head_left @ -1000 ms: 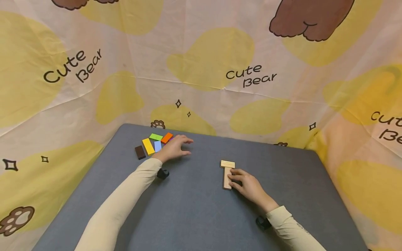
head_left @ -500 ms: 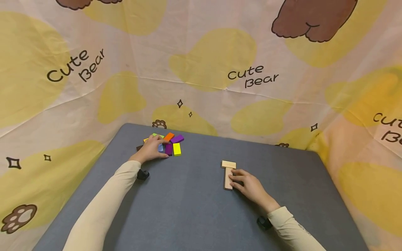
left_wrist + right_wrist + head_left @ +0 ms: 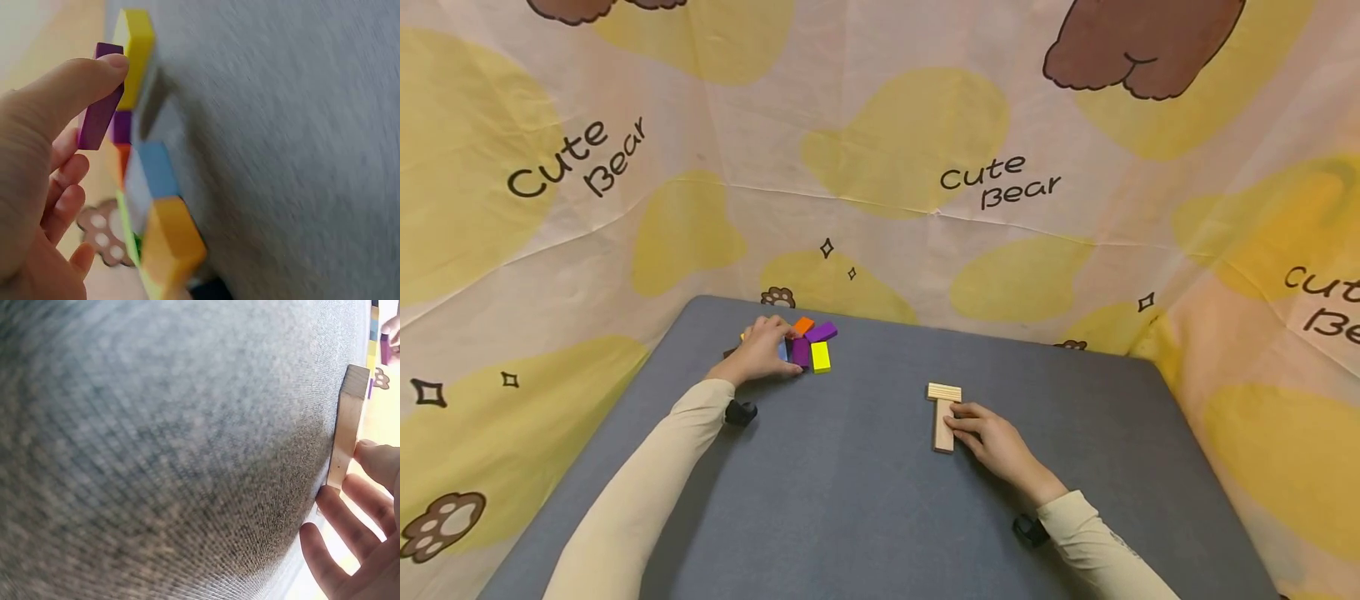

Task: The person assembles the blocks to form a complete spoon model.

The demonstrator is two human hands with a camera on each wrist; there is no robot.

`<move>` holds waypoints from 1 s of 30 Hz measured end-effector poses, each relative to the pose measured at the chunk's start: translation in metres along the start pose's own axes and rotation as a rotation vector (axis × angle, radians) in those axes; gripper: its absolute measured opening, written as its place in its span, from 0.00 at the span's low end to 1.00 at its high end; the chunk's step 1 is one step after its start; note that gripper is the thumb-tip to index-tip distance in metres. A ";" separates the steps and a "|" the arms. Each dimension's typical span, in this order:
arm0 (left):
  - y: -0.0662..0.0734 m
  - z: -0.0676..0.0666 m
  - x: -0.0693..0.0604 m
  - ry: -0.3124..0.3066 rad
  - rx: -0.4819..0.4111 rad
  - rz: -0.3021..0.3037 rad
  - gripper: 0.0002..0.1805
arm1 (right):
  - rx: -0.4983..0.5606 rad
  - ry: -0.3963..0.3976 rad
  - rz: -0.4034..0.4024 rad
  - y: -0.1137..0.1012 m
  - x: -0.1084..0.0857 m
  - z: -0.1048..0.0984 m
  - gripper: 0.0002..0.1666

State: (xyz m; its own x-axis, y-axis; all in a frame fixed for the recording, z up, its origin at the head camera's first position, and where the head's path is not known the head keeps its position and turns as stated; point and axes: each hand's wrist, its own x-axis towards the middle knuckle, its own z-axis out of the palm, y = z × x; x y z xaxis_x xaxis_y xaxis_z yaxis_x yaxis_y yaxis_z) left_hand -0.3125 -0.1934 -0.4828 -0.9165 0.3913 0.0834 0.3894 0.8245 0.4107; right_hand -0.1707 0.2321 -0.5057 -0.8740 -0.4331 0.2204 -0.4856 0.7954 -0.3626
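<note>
My left hand [image 3: 758,350] is over the pile of coloured blocks at the back left. In the left wrist view its thumb and fingers pinch a dark purple block [image 3: 101,103], standing on edge above the others. Around it lie a bright yellow block [image 3: 821,357], a purple block [image 3: 822,332], an orange block [image 3: 803,325] and a blue block [image 3: 159,167]. My right hand [image 3: 1000,442] touches the right side of a plain wooden block [image 3: 942,429] with spread, slightly bent fingers. A second wooden block [image 3: 943,392] lies crosswise at its far end, making a T.
An amber-yellow block [image 3: 172,240] and a dark block [image 3: 211,289] lie in the pile, mostly covered by my left hand in the head view. The grey table [image 3: 850,500] is backed by a printed cloth [image 3: 887,125] on the back and sides.
My left hand has moved left from beside the pile to over it, and the dark purple block now stands between its thumb and fingers. The right hand and wooden blocks stay almost still.
</note>
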 end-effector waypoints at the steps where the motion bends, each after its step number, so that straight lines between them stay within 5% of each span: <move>1: 0.004 0.000 0.000 0.007 -0.004 0.011 0.35 | 0.004 -0.005 0.004 0.000 0.000 0.000 0.19; 5: 0.032 0.009 -0.004 0.029 -0.085 0.062 0.35 | 0.013 -0.015 0.017 0.000 0.000 0.000 0.19; 9: 0.076 0.030 -0.014 0.032 -0.161 0.134 0.34 | 0.004 -0.011 0.027 0.000 -0.001 -0.001 0.19; 18: 0.167 0.079 -0.055 -0.056 -0.107 0.292 0.35 | 0.008 -0.014 0.050 -0.002 0.002 0.000 0.19; 24: 0.201 0.102 -0.073 -0.069 -0.067 0.356 0.34 | 0.003 -0.008 0.064 -0.001 0.002 0.000 0.19; 30: 0.216 0.124 -0.075 -0.057 -0.003 0.380 0.34 | 0.005 -0.007 0.064 -0.002 0.001 0.000 0.20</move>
State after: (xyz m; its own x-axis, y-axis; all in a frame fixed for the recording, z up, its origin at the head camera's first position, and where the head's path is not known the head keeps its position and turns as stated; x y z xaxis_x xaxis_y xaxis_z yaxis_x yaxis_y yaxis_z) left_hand -0.1484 0.0054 -0.5127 -0.7004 0.6908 0.1795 0.6998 0.6151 0.3633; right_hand -0.1708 0.2300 -0.5044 -0.9032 -0.3846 0.1905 -0.4290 0.8192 -0.3805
